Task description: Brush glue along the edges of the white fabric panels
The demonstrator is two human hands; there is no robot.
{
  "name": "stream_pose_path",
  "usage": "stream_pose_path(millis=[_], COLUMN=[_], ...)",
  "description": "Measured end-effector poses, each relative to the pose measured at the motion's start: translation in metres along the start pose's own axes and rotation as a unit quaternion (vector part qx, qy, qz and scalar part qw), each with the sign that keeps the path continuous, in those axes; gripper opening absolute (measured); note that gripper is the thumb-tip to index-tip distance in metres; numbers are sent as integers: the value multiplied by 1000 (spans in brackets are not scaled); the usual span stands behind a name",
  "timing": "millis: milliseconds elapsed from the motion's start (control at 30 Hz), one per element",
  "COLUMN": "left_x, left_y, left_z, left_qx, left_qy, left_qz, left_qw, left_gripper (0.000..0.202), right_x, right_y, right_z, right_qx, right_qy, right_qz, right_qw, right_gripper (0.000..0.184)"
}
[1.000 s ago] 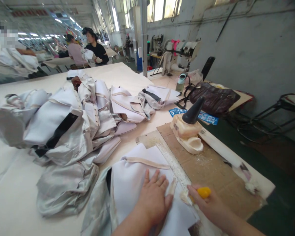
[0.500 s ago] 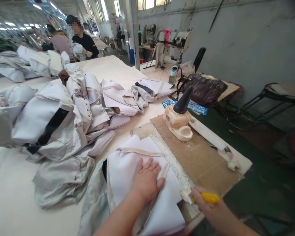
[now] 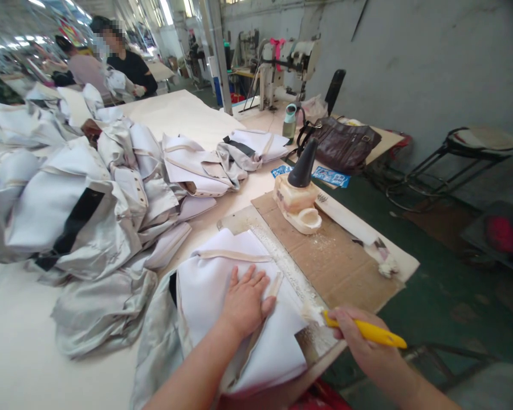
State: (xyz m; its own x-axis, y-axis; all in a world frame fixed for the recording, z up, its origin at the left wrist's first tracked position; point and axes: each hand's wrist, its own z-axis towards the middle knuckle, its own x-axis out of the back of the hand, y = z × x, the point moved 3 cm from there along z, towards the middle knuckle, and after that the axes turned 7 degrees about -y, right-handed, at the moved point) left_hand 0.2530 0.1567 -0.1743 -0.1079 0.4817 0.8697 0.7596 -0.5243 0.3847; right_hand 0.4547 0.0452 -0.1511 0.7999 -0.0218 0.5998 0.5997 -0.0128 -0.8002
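Note:
My left hand lies flat with fingers spread on a white fabric piece with beige seam strips and grey lining. In my right hand is a brush with a yellow handle, gripped between thumb and fingers. Its pale, coated bristles touch the white piece's right edge, beside a board strip crusted with white residue. Further back on brown cardboard stands a stained cream container with a black cone on top and a small open spout or cup at its front.
White and grey sewn pieces are heaped on the table's left. A dark handbag, a bottle and a sewing machine are at the back. A stool stands right. Two people work behind the heap.
My right hand has moved the brush up along the white piece's edge, and the yellow handle now shows more fully. My left hand stays pressed on the piece. The view has shifted slightly.

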Motion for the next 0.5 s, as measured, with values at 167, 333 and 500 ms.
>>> stream_pose_path(millis=[167, 333, 500], left_x=[1, 1, 2], left_y=[0, 0, -1], left_z=[0, 1, 0], left_qx=[2, 6, 9], left_qy=[-3, -11, -13], left_qz=[-2, -13, -27], left_qw=[1000, 1000, 1000], left_gripper=[43, 43, 44], right_x=[-4, -7, -13], right_y=[-3, 5, 14], right_z=[8, 13, 30], right_qx=[30, -1, 5], right_qy=[-59, -88, -60], right_qz=[-12, 13, -1], right_qw=[998, 996, 998], right_gripper=[39, 35, 36])
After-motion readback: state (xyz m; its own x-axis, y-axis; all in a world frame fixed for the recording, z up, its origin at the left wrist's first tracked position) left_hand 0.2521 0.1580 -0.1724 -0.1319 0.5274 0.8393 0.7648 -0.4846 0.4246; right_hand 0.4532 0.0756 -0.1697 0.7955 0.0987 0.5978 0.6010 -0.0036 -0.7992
